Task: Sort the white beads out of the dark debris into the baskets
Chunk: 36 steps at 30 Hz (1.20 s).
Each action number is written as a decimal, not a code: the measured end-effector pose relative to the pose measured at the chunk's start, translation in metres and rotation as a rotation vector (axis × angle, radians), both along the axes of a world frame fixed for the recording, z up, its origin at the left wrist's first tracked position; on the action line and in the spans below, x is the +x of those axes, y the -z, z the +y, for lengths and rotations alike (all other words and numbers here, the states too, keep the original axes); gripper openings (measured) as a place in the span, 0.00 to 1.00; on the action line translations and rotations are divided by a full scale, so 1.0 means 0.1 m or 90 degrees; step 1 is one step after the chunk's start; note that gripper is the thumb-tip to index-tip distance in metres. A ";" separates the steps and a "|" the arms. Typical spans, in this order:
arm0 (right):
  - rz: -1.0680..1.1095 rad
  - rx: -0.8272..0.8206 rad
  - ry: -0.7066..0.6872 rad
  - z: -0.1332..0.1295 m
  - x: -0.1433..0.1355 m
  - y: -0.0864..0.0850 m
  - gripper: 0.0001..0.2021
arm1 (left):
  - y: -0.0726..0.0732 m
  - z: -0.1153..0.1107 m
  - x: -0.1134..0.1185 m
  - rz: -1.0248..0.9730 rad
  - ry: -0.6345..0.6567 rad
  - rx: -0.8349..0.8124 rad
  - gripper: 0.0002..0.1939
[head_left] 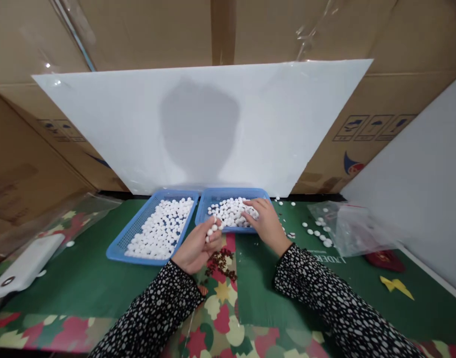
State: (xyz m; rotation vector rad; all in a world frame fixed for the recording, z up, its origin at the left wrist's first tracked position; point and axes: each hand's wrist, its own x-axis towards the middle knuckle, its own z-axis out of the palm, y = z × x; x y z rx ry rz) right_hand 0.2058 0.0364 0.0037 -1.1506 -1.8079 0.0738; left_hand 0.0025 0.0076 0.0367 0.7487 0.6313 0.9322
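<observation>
Head view: the right hand [263, 219] lies spread, fingers in the right blue tray [209, 201] among white pellets [230, 211]. The left hand [196, 246], curled around several pellets, hovers just before the tray's near rim, beside the left tray [118, 246].

The scene is seen from a single head-worn camera, aimed forward and steeply down across a green cloth-covered table [101, 283]. Two blue perforated plastic trays [118, 248] are framed centrally, at arm's reach. A tilted white board [138, 134] and brown cardboard boxes [146, 30] close the background. No second view is supplied.
</observation>
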 end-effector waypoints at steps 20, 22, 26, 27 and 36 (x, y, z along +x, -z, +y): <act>0.100 -0.322 -0.355 -0.42 -0.21 0.33 0.07 | 0.33 -0.06 -0.07 0.042 0.041 -0.029 0.15; 0.274 -0.404 -0.357 -0.45 -0.23 0.30 0.04 | 0.32 -0.07 -0.05 0.035 0.044 -0.032 0.14; 0.493 -0.462 -0.382 -0.46 -0.30 0.30 0.06 | 0.31 -0.11 0.01 0.026 0.045 -0.036 0.14; 0.514 -0.463 -0.377 -0.46 -0.31 0.30 0.07 | 0.31 -0.12 0.02 0.023 0.044 -0.036 0.14; 0.466 -0.365 -0.280 -0.49 -0.37 0.25 0.06 | 0.33 -0.13 0.04 -0.013 0.031 -0.043 0.14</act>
